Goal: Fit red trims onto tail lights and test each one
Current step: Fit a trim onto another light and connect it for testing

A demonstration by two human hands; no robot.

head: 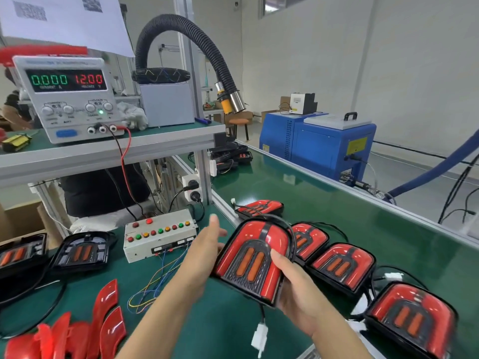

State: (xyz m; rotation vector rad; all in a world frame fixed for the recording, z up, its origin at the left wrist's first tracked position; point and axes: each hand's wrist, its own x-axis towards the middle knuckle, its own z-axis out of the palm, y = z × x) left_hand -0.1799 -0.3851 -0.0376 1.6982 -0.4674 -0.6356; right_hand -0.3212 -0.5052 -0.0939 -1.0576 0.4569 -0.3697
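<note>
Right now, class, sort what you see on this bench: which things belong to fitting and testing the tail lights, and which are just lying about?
Job in hand:
held tail light
right hand
left hand
loose red trims
untrimmed lights
button box
power supply

Lying about:
black hose
blue machine
rag
stool

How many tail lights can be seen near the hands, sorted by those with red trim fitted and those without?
Tail lights with red trim, on the belt: 4
Tail light with red trim, held by the right hand: 1
Tail lights without trim, at left: 2
Total: 7
</note>
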